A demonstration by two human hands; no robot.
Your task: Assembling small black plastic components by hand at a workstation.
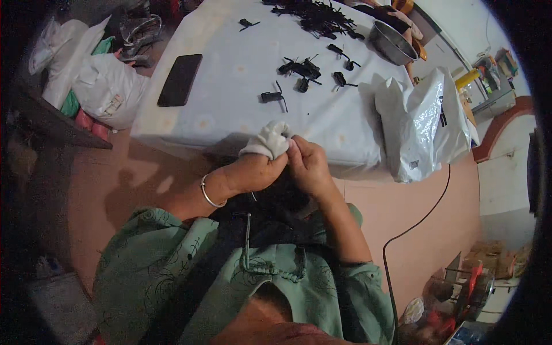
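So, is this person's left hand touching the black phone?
Apart: the head view shows white tablecloth between the left hand and the phone.

The head view comes from a wide fisheye lens on the person's own head, the left of a side-by-side pair, facing steeply downward and forward over the chest. It sits close above the left hand [253, 172] and right hand [310, 164], which fall near mid-picture. The green garment [221, 293], nearest the lens, fills the space below the hands; the white-covered table [227, 86] stretches beyond them, and edges curve toward the dark rim.
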